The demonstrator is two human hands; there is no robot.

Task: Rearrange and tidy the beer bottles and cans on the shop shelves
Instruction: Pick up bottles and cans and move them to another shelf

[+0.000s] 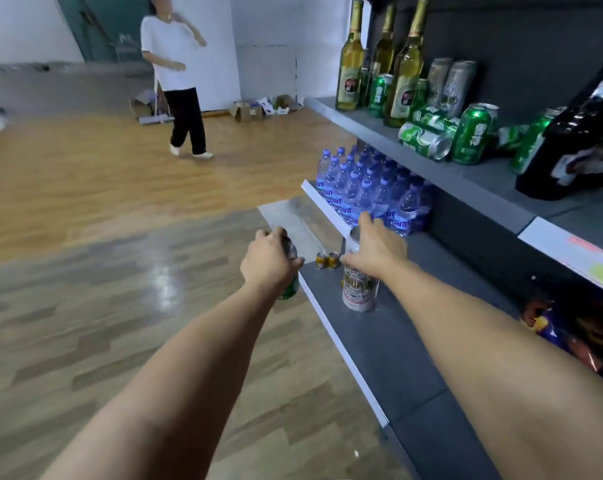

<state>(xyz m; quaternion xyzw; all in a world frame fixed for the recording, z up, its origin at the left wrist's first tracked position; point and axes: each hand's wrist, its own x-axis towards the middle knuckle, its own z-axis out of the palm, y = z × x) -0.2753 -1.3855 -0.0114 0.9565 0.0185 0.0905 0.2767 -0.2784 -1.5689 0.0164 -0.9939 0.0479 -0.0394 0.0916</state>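
My left hand (pixel 267 259) grips a green can (pixel 289 289) from above, just off the front edge of the lower grey shelf (pixel 390 355). My right hand (pixel 376 247) holds the top of a tall white and red can (pixel 359 289) that stands upright on that shelf. On the upper shelf (pixel 466 174) stand three tall golden beer bottles (pixel 350 64), two silver cans (pixel 457 84) and several green cans (pixel 471 135), some toppled on their sides. A large dark bottle (pixel 580 143) stands at the right.
A pack of blue water bottles (pixel 366 192) fills the far end of the lower shelf. Two small yellow cans (pixel 327 260) sit below, near the floor. Snack bags (pixel 570 334) lie at lower right. A person in a white top (pixel 175 74) walks across the wooden floor; cardboard boxes (pixel 255 110) line the far wall.
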